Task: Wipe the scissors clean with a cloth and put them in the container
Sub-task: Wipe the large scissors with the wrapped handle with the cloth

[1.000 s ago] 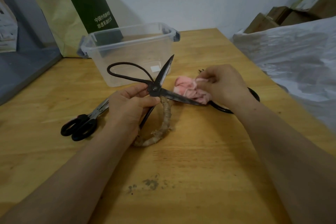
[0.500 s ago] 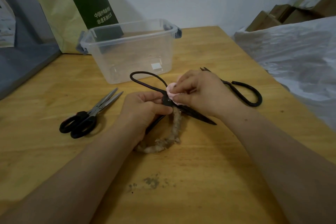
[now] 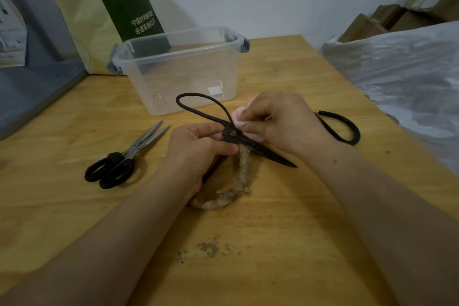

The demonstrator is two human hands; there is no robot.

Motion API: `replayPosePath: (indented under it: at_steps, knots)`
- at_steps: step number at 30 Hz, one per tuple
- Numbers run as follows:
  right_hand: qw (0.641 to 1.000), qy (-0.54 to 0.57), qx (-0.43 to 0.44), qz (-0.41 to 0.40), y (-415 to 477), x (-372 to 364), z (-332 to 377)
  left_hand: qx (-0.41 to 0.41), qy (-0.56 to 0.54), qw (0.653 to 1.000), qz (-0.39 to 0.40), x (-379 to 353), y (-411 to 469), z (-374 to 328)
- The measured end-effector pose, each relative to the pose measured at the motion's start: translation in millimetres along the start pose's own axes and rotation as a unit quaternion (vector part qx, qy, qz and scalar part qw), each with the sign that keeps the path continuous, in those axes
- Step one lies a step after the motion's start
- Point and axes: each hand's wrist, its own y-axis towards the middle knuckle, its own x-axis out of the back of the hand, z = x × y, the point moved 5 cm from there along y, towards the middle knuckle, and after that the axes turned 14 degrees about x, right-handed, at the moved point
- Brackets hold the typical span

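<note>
Change: since a second ago my right hand (image 3: 280,122) has drawn the pink cloth (image 3: 238,115) from out along the blade back to the pivot.
Left hand (image 3: 198,149): fingers curled round the black scissors (image 3: 260,150) beside the pivot, holding them above the table (image 3: 273,243).
Right hand: pinching the bunched cloth against the metal at the pivot.
Progress: I judge wiping under way; the container (image 3: 173,56) just behind shows no scissors inside. Steel scissors (image 3: 124,159) and another black pair (image 3: 342,129) lie on the table, apparently waiting.
Materials: dark, dull iron with one thin bare loop and one loop bound in frayed twine (image 3: 238,181); soft crumpled cloth; clear, rigid plastic container with grey clips; grained wooden table.
</note>
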Motion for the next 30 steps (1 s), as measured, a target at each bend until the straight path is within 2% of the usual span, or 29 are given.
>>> replayPosePath:
  at_steps: [3, 6, 10, 13, 15, 18, 23, 27, 29, 30]
  knots:
    - [0.999, -0.008, 0.02, 0.034, 1.4, -4.7, 5.6, -0.005, 0.004, 1.0, -0.004, 0.6, 1.1, 1.1]
    - [1.0, -0.006, -0.017, -0.005, 5.8, -0.4, -4.9, -0.013, 0.006, 1.0, 0.0, -1.3, -1.0, -0.5]
    - [0.995, -0.084, -0.025, -0.053, 4.4, 7.2, -12.7, -0.016, 0.002, 1.0, 0.003, -2.9, -2.1, -1.8]
    - [0.993, 0.018, -0.019, -0.113, -2.3, 13.7, -7.8, -0.021, -0.003, 1.0, 0.006, -2.9, -2.7, -1.8]
    - [0.996, 0.06, 0.017, -0.07, -3.3, 5.8, 2.1, -0.028, -0.007, 1.0, 0.009, -2.6, -2.0, -1.6]
    - [0.999, 0.015, 0.03, -0.026, 0.8, -4.2, 3.8, -0.043, -0.007, 0.999, 0.011, -2.1, -1.6, -1.5]
    - [0.996, 0.015, -0.016, -0.084, 3.6, 4.8, -11.6, -0.059, -0.01, 0.998, 0.021, -3.3, -3.4, -2.9]
    - [0.987, -0.097, -0.054, -0.117, 1.0, 17.2, -24.4, -0.069, -0.011, 0.997, 0.027, -5.1, -6.0, -4.9]
    - [0.987, -0.059, -0.029, -0.147, -1.9, 23.1, -20.0, -0.081, -0.003, 0.996, 0.031, -6.2, -8.1, -5.9]
    - [0.99, -0.017, -0.01, -0.138, -3.4, 22.0, -14.3, -0.086, -0.002, 0.996, 0.031, -6.0, -8.4, -5.8]
